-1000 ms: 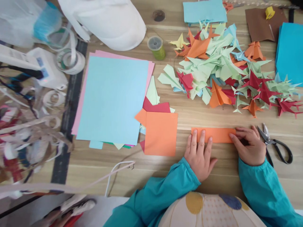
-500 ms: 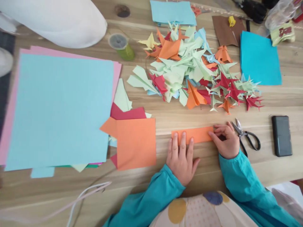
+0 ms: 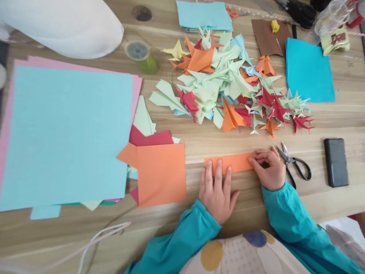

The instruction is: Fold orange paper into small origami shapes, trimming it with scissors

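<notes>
A narrow orange paper strip (image 3: 241, 162) lies flat on the wooden table in front of me. My left hand (image 3: 217, 194) rests on its left part, fingers spread and fingertips pressing on the paper. At the strip's right end, my right hand (image 3: 269, 167) pinches the edge between thumb and fingers. Black-handled scissors (image 3: 291, 161) lie just right of my right hand, blades parted. To the left of my left hand is a square orange sheet (image 3: 161, 175), on top of red and pale green paper pieces.
Beyond my hands spreads a heap of folded paper planes (image 3: 228, 83). Large light-blue sheets (image 3: 71, 133) cover the left side. A black phone-like device (image 3: 336, 162) lies at right. Farther back are turquoise paper (image 3: 309, 70), a brown sheet (image 3: 268, 40) and a green-filled cup (image 3: 146, 61).
The whole view has shifted slightly, so things appear a little farther left. Both hands keep their places on the orange paper strip.
</notes>
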`<state>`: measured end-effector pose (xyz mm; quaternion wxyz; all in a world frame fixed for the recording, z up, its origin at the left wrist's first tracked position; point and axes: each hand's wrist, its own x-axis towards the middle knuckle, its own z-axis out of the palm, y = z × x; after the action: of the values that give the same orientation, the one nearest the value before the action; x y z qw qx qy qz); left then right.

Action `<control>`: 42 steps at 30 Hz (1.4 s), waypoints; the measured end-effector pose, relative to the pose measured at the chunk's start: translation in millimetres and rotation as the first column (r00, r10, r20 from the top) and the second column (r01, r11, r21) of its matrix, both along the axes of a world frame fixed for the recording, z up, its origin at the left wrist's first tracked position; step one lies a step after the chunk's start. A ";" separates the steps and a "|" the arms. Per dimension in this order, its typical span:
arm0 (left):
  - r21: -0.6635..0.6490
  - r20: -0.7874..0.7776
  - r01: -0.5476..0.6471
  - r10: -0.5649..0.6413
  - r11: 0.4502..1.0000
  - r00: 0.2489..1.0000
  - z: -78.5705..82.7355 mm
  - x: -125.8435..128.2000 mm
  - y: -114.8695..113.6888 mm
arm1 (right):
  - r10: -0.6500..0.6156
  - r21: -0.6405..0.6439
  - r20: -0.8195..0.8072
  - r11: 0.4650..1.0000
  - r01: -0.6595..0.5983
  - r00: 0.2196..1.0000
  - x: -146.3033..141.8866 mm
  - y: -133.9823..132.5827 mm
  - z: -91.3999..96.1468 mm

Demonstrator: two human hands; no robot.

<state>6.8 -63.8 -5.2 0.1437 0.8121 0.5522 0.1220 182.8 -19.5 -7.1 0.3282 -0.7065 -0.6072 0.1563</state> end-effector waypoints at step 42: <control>0.054 -0.027 0.012 -0.010 0.998 1.000 -1.7 3.2 -0.4 | 0.007 0.058 0.056 0.998 -0.010 0.998 0.4 0.6 -6.9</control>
<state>9.9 -64.1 -6.8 0.1147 0.8203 0.5461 0.1252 183.2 -18.9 -14.1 0.3311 -0.6981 -0.6234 0.1202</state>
